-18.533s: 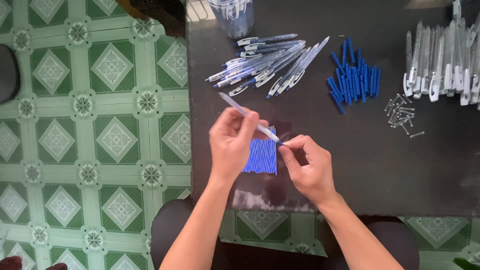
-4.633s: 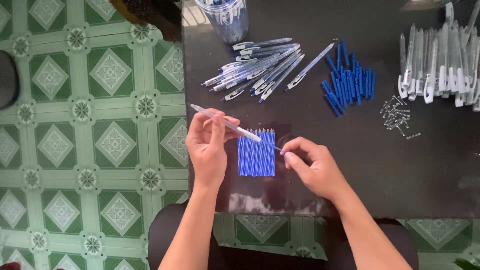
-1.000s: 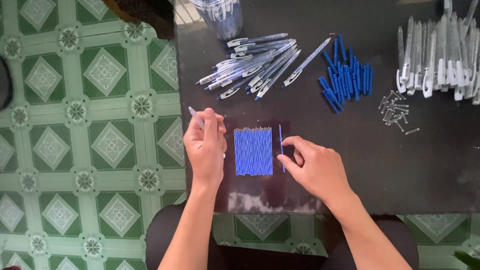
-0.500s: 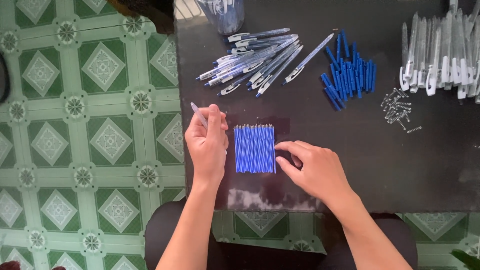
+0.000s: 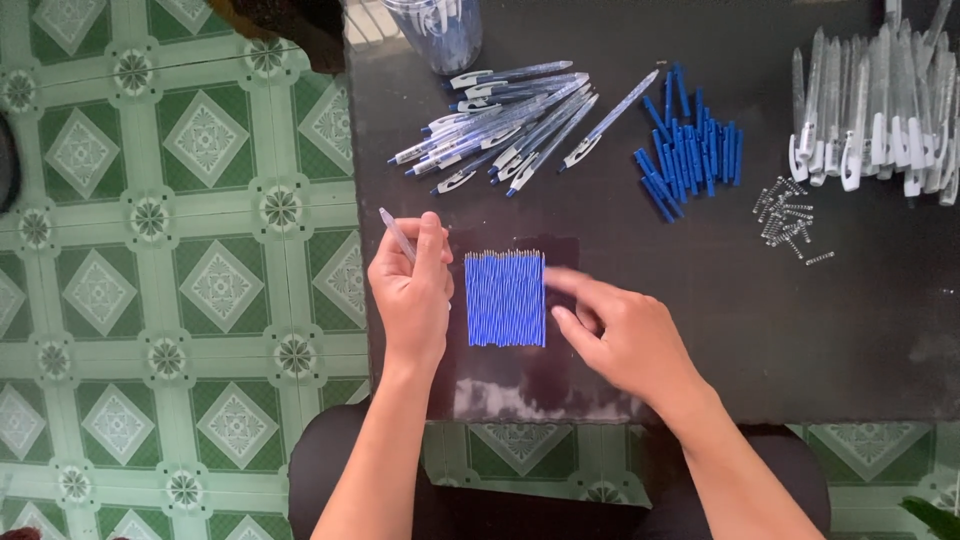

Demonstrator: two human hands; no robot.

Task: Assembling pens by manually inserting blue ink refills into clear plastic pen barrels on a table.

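Observation:
A neat row of several blue ink refills point(image 5: 505, 298) lies on the dark table point(image 5: 700, 310) in front of me. My left hand point(image 5: 412, 292) is closed around a clear pen barrel point(image 5: 397, 234) that sticks up and to the left, just left of the row. Against the row's right side rests my right hand point(image 5: 618, 335), fingers spread and blurred, holding nothing that I can see.
Behind the row lie a pile of assembled clear pens point(image 5: 505, 125), a heap of blue pen parts point(image 5: 690, 155), several small metal springs point(image 5: 788, 215) and a stack of white-clipped barrels point(image 5: 875, 110). A clear cup point(image 5: 440, 30) stands at the back. Green patterned floor tiles point(image 5: 170, 250) lie left.
My right hand laid its refill down at the right end of the row and now rests against that side. My left hand still holds the barrel.

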